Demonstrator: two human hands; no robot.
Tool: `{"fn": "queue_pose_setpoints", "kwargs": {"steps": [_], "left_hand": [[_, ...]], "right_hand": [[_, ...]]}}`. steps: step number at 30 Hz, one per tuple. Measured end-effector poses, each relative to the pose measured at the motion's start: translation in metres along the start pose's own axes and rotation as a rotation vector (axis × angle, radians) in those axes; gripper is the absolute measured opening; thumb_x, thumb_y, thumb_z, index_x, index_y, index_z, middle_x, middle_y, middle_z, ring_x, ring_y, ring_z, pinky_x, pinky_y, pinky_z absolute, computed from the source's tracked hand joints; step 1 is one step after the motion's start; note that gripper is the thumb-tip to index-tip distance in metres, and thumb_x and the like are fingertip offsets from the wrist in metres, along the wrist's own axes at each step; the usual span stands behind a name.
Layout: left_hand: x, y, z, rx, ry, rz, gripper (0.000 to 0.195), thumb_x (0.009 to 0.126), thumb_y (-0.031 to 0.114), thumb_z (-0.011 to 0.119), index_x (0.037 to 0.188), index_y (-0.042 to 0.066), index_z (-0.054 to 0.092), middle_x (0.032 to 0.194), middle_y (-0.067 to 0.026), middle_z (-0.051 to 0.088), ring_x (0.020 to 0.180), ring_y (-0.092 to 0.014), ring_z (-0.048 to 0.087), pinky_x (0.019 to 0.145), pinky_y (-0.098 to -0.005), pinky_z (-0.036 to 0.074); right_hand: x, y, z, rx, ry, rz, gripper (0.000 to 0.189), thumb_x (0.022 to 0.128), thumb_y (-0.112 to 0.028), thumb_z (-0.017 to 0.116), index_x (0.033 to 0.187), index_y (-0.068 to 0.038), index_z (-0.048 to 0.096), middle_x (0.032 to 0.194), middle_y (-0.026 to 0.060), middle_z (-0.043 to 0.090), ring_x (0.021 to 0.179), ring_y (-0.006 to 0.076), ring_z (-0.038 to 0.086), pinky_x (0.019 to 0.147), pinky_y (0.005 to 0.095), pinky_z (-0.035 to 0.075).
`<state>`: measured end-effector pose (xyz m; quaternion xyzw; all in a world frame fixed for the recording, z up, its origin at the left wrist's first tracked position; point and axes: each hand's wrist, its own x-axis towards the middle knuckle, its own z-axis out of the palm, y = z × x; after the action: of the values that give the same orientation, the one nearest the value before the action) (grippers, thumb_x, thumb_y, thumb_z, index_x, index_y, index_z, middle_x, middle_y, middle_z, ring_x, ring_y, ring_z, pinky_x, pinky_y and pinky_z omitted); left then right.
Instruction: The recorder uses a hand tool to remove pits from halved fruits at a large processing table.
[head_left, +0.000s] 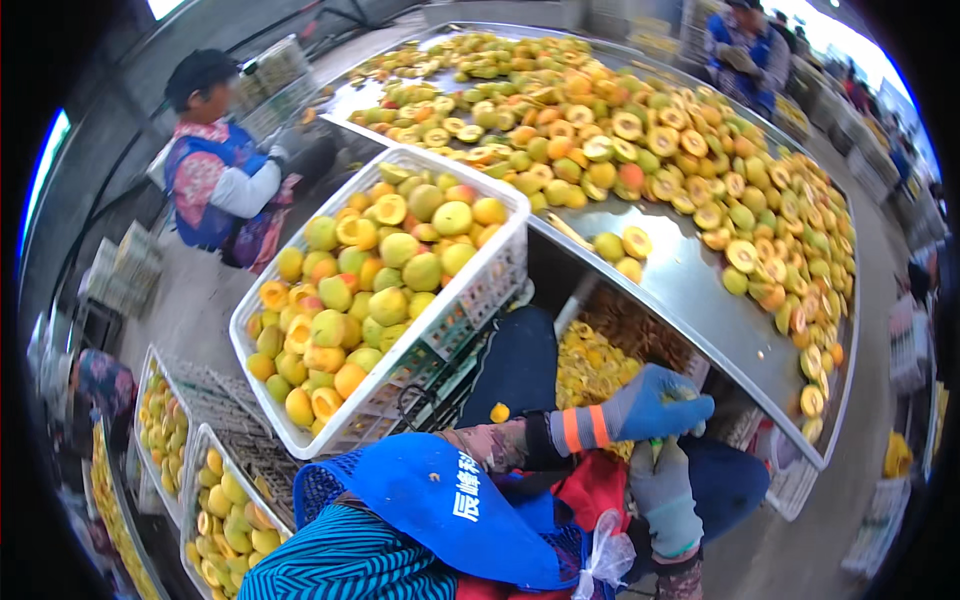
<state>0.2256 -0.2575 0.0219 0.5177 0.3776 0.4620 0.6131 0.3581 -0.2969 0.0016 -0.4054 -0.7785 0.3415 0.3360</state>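
My left hand (671, 409), in a blue-coated glove with an orange-striped grey cuff, is curled above my right hand (661, 480) in a grey glove. The hands meet over my lap. A small yellow-green piece of fruit (657, 445) shows at the right glove's fingertips; what the left fingers enclose is hidden. Behind the hands, a container holds yellow fruit pieces (592, 360) beside brown matter (637, 324), perhaps pits. One small orange-yellow piece (499, 412) shows near my left thigh. Farther forward, halved fruits (664, 141), like peaches or apricots, lie heaped on a metal table.
The metal table's raised edge (675, 330) runs close beyond my hands. A white plastic crate (375, 417) full of fruit stands at my left, with more crates (196, 480) behind it. A co-worker (225, 169) sits at the upper left; another (746, 56) is across the table.
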Motion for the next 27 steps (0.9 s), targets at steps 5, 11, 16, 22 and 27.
{"fn": "queue_pose_setpoints", "kwargs": {"steps": [5,11,16,22,27], "left_hand": [[-0.025,0.002,-0.013,-0.247,0.082,0.151,0.035,0.088,0.035,0.062,0.072,0.004,0.069,0.067,-0.0017,0.064,0.061,-0.007,0.056,0.055,-0.0223,0.046],[-0.026,0.017,-0.024,-0.261,0.042,0.119,0.029,0.090,0.026,0.060,0.080,0.001,0.068,0.077,-0.0053,0.066,0.071,-0.010,0.060,0.065,-0.0251,0.049],[-0.039,0.012,-0.031,-0.367,-0.038,0.113,0.029,0.093,0.022,0.056,0.081,-0.002,0.067,0.080,-0.0091,0.066,0.074,-0.016,0.062,0.070,-0.0298,0.050],[-0.041,0.026,-0.058,-1.211,-0.010,-0.418,0.034,0.091,0.038,0.058,0.080,0.007,0.064,0.078,-0.0093,0.065,0.071,-0.018,0.062,0.068,-0.0335,0.052],[-0.134,0.111,-0.125,0.039,0.600,0.082,0.040,0.097,0.036,0.047,0.093,0.001,0.065,0.087,-0.0094,0.065,0.077,-0.016,0.061,0.073,-0.0276,0.048]], "right_hand": [[0.016,-0.053,-0.021,0.992,-0.540,1.001,0.018,0.092,-0.024,0.049,0.081,-0.011,0.044,0.051,0.0034,0.039,0.036,0.0166,0.042,0.035,0.0313,0.036],[0.020,-0.053,-0.006,0.629,-0.482,0.753,0.026,0.093,-0.032,0.049,0.081,-0.010,0.044,0.052,0.0019,0.039,0.038,0.0133,0.039,0.036,0.0282,0.032],[0.024,-0.034,-0.010,1.170,-0.766,0.913,0.017,0.090,-0.022,0.052,0.081,-0.008,0.049,0.053,0.0028,0.045,0.041,0.0109,0.042,0.038,0.0252,0.030],[0.048,-0.046,0.005,0.660,-0.840,0.413,0.015,0.088,-0.020,0.056,0.091,-0.005,0.058,0.059,0.0043,0.052,0.049,0.0101,0.050,0.045,0.0248,0.038],[0.061,-0.006,0.011,0.183,-0.789,0.398,0.034,0.090,-0.028,0.056,0.114,-0.004,0.057,0.068,0.0101,0.061,0.056,0.0173,0.060,0.054,0.0323,0.049]]}}
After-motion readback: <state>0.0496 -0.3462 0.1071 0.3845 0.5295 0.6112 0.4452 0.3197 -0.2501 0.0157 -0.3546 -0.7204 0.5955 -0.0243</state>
